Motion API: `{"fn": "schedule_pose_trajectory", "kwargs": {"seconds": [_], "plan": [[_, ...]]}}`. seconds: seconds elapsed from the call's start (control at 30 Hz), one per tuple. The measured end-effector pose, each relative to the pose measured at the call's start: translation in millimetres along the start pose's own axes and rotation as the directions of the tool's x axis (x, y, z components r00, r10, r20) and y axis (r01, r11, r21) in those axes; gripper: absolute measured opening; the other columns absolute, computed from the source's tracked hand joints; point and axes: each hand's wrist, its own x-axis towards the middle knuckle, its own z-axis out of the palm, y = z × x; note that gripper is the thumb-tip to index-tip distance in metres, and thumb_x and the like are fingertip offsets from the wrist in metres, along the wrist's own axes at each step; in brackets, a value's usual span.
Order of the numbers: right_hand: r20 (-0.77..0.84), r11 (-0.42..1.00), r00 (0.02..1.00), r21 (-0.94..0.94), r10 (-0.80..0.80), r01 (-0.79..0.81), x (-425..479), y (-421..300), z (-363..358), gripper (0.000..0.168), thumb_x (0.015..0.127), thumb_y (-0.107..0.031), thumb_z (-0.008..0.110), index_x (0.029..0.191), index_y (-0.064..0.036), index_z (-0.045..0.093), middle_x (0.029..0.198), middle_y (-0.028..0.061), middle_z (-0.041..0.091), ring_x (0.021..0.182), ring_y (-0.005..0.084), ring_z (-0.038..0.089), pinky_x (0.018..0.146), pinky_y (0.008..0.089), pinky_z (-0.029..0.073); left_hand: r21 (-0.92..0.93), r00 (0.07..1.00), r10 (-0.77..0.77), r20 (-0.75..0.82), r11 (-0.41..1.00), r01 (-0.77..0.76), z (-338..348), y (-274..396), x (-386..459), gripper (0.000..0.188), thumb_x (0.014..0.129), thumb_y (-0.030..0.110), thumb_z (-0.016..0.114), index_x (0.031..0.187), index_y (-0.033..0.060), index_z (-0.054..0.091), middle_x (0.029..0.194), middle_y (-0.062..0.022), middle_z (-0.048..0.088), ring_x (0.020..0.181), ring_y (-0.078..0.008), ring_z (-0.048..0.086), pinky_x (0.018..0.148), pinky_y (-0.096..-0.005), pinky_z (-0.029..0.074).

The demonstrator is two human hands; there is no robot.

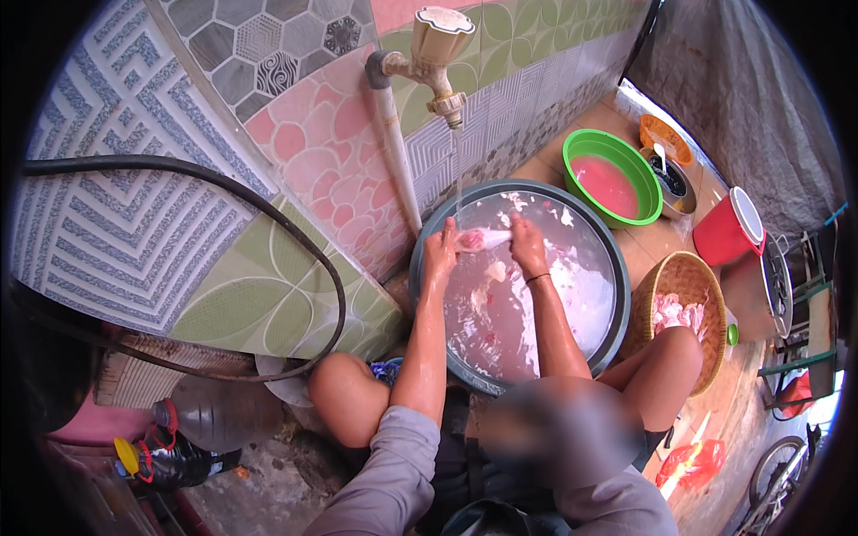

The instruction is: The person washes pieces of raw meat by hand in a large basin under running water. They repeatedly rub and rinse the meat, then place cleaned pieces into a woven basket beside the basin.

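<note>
A pale pink piece of raw meat (484, 239), which looks like poultry, stretches between my two hands above a large grey round tub (620, 288). My left hand (440, 249) grips its left end, and my right hand (529, 244) its narrower right end. Cloudy pinkish water (509, 321) fills the tub, with whitish scraps (495, 272) floating in it. From the wall tap (445, 100) a thin stream of water (458, 171) runs down close to my left hand. A dark band circles my right wrist.
A green basin (573, 144) of pink liquid stands behind the tub. To the right are a woven basket (714, 315) holding raw meat pieces (677, 313), a red container (724, 221) and a metal pot (747, 281). A black hose (335, 281) curves along the left; bottles (181, 462) lie below it.
</note>
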Motion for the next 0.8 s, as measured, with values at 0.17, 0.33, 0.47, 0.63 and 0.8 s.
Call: {"fn": "schedule_pose_trajectory", "kwargs": {"seconds": [0.17, 0.33, 0.47, 0.63, 0.8], "plan": [[0.037, 0.441, 0.981, 0.89, 0.191, -0.119, -5, 45, -111, 0.034, 0.099, -0.04, 0.045, 0.1, -0.009, 0.058, 0.061, -0.0022, 0.046, 0.05, 0.0109, 0.044, 0.044, 0.0267, 0.035, -0.147, 0.996, -0.046, 0.079, 0.988, 0.057, -2, 2, -3, 0.048, 0.096, 0.051, 0.049, 0.076, 0.0077, 0.053, 0.058, 0.0039, 0.043, 0.048, -0.0063, 0.038, 0.044, -0.0216, 0.031], [-0.273, -0.089, 0.951, 0.954, 0.147, 0.288, -44, 37, -134, 0.084, 0.092, -0.063, 0.035, 0.149, -0.012, 0.001, 0.145, 0.0222, 0.036, 0.113, 0.0365, 0.053, 0.088, 0.0408, 0.048, -0.413, 0.988, -0.046, 0.147, 0.905, 0.103, -4, -4, -5, 0.036, 0.101, 0.037, 0.045, 0.086, 0.0052, 0.053, 0.068, 0.0008, 0.046, 0.055, -0.0071, 0.042, 0.051, -0.0225, 0.037], [0.237, 0.868, 0.937, 0.369, 0.256, -0.331, -47, 55, -110, 0.039, 0.094, -0.027, 0.05, 0.126, -0.004, 0.048, 0.112, 0.0169, 0.061, 0.093, 0.0225, 0.063, 0.08, 0.0371, 0.053, -0.497, 0.976, -0.068, 0.207, 0.852, 0.165, 0, -15, 4, 0.03, 0.1, 0.032, 0.047, 0.094, 0.0039, 0.056, 0.074, -0.0017, 0.053, 0.058, -0.0074, 0.044, 0.055, -0.0239, 0.043], [0.371, 0.59, 0.823, -0.805, 0.431, 0.055, -62, 107, -40, 0.03, 0.082, -0.017, 0.055, 0.102, 0.002, 0.067, 0.105, 0.0223, 0.067, 0.095, 0.0343, 0.066, 0.082, 0.0442, 0.053, -0.399, 0.974, -0.13, 0.183, 0.896, 0.194, 16, -8, -7, 0.026, 0.101, 0.025, 0.045, 0.104, 0.0021, 0.055, 0.09, -0.0092, 0.06, 0.064, -0.0096, 0.045, 0.062, -0.0245, 0.045], [0.289, 0.253, 0.738, -0.953, 0.61, 0.165, -94, 130, -3, 0.03, 0.082, -0.019, 0.052, 0.101, -0.005, 0.07, 0.104, 0.0196, 0.067, 0.096, 0.04, 0.064, 0.083, 0.0402, 0.053, -0.363, 0.98, -0.111, 0.164, 0.917, 0.165, 0, -12, -9, 0.025, 0.101, 0.024, 0.044, 0.108, 0.002, 0.055, 0.1, -0.0122, 0.064, 0.065, -0.008, 0.045, 0.062, -0.0228, 0.045]]}}
